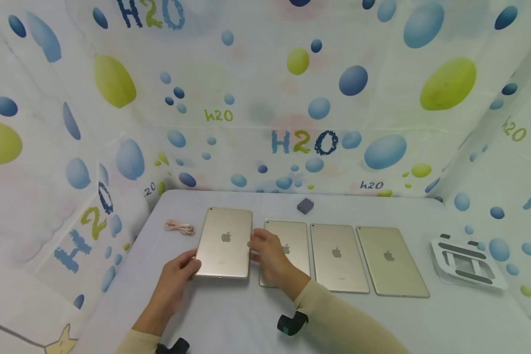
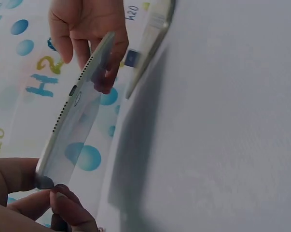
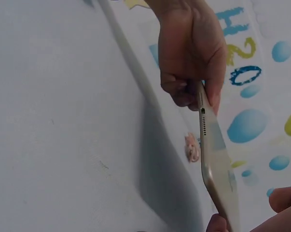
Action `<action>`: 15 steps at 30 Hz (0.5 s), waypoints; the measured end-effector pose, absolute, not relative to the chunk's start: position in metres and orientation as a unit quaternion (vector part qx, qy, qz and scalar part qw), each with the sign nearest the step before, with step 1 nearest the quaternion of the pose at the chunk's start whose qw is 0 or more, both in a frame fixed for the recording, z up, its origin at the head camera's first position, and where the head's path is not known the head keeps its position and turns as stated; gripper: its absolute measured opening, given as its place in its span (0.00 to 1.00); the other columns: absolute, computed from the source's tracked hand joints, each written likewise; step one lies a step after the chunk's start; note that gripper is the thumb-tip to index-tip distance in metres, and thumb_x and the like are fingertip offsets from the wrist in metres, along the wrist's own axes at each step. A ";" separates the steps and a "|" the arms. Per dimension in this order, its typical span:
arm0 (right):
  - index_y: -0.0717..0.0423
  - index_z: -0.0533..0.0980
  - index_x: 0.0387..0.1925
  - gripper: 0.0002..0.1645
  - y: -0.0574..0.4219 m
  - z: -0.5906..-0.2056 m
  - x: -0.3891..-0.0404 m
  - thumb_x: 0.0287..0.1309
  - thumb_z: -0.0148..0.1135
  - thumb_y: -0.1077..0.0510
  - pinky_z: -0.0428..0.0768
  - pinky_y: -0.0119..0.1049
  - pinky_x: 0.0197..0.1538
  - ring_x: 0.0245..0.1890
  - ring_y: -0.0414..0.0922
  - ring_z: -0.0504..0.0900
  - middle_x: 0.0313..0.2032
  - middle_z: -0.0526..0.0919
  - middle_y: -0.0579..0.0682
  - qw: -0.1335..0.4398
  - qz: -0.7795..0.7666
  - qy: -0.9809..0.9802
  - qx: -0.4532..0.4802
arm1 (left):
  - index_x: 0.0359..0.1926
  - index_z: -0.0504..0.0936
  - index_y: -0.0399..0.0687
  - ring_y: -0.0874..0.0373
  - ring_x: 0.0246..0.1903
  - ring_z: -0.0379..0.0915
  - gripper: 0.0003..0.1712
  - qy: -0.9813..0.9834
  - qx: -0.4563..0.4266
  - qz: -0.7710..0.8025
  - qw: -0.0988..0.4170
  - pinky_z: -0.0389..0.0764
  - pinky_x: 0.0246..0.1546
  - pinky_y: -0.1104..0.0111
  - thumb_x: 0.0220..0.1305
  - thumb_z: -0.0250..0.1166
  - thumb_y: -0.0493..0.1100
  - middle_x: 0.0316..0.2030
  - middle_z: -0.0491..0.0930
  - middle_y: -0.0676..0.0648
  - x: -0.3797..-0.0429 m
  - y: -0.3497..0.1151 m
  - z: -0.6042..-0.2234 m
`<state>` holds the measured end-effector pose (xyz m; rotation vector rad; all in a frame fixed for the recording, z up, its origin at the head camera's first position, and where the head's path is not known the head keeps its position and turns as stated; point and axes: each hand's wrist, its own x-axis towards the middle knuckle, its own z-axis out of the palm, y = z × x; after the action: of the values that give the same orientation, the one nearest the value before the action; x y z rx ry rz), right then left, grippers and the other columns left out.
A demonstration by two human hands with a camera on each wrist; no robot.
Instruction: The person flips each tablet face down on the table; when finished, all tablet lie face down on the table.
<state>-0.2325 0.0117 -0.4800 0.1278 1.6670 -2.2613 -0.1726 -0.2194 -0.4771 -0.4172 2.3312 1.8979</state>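
A gold tablet (image 1: 223, 243) with an apple logo is raised above the white table, its back up and its screen facing down. My left hand (image 1: 174, 278) pinches its lower left corner, thumb on the back and fingers underneath, as the left wrist view shows. At the right edge my right hand (image 1: 272, 255) lightly holds the tablet, fingers to either side of that edge. A second tablet (image 1: 294, 231) lies partly hidden behind this hand. Two more gold tablets, a middle one (image 1: 338, 273) and a right one (image 1: 394, 275), lie back up in the same row.
A coiled pink cable (image 1: 179, 227) lies left of the raised tablet. Toward the back edge sits a small dark charger block (image 1: 305, 206). On the far right stands a white and grey folding stand (image 1: 466, 260). A patterned curtain (image 1: 248, 73) surrounds the table (image 1: 230, 324).
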 end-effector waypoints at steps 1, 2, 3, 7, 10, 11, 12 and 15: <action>0.70 0.59 0.73 0.37 0.012 -0.481 -0.233 0.65 0.57 0.66 0.77 0.47 0.60 0.62 0.55 0.74 0.68 0.69 0.64 0.168 -0.788 0.592 0.041 | 0.72 0.68 0.34 0.56 0.44 0.71 0.29 0.777 -0.135 0.612 0.056 0.78 0.44 0.70 0.73 0.57 0.38 0.51 0.74 0.41 -0.173 -0.220 -0.479; 0.70 0.58 0.74 0.39 0.011 -0.483 -0.233 0.64 0.58 0.66 0.77 0.48 0.62 0.64 0.56 0.73 0.69 0.67 0.65 0.170 -0.782 0.598 0.038 | 0.71 0.69 0.34 0.55 0.44 0.71 0.28 0.786 -0.135 0.601 0.059 0.78 0.43 0.70 0.73 0.57 0.38 0.50 0.74 0.41 -0.173 -0.221 -0.481; 0.70 0.58 0.74 0.40 0.011 -0.484 -0.234 0.63 0.58 0.66 0.76 0.49 0.63 0.65 0.56 0.72 0.71 0.66 0.65 0.173 -0.777 0.604 0.035 | 0.70 0.69 0.32 0.55 0.44 0.72 0.28 0.793 -0.132 0.591 0.060 0.78 0.44 0.70 0.73 0.57 0.37 0.50 0.75 0.40 -0.174 -0.222 -0.482; 0.71 0.57 0.74 0.40 0.009 -0.488 -0.236 0.63 0.59 0.65 0.75 0.51 0.65 0.67 0.58 0.71 0.71 0.65 0.66 0.171 -0.758 0.628 0.032 | 0.68 0.70 0.28 0.52 0.46 0.74 0.27 0.825 -0.116 0.550 0.057 0.80 0.44 0.70 0.72 0.58 0.36 0.53 0.77 0.34 -0.180 -0.222 -0.489; 0.70 0.57 0.74 0.40 0.009 -0.490 -0.237 0.63 0.59 0.65 0.73 0.52 0.67 0.68 0.59 0.71 0.71 0.65 0.67 0.168 -0.750 0.639 0.042 | 0.66 0.73 0.27 0.50 0.45 0.75 0.26 0.853 -0.104 0.508 0.054 0.81 0.43 0.67 0.71 0.60 0.36 0.50 0.80 0.35 -0.184 -0.220 -0.491; 0.70 0.57 0.74 0.41 0.010 -0.490 -0.237 0.63 0.59 0.65 0.72 0.53 0.68 0.69 0.60 0.70 0.72 0.64 0.67 0.169 -0.748 0.641 0.045 | 0.65 0.74 0.27 0.50 0.44 0.74 0.25 0.861 -0.099 0.495 0.054 0.81 0.42 0.66 0.70 0.60 0.36 0.48 0.80 0.35 -0.185 -0.219 -0.491; 0.70 0.56 0.75 0.42 0.010 -0.489 -0.236 0.63 0.60 0.65 0.70 0.54 0.69 0.70 0.61 0.69 0.72 0.63 0.68 0.171 -0.745 0.643 0.047 | 0.64 0.75 0.27 0.50 0.43 0.74 0.24 0.869 -0.095 0.482 0.054 0.80 0.41 0.66 0.69 0.61 0.35 0.47 0.81 0.36 -0.185 -0.218 -0.491; 0.71 0.54 0.75 0.45 0.010 -0.487 -0.234 0.61 0.61 0.64 0.68 0.57 0.70 0.72 0.63 0.64 0.73 0.60 0.69 0.183 -0.737 0.649 0.051 | 0.61 0.77 0.27 0.50 0.42 0.74 0.23 0.884 -0.087 0.456 0.055 0.79 0.40 0.64 0.68 0.62 0.35 0.43 0.82 0.38 -0.185 -0.216 -0.490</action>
<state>-0.2340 0.0105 -0.4872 0.1450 1.8311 -2.0790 -0.1850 -0.2163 -0.4900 -0.2650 2.6840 1.3863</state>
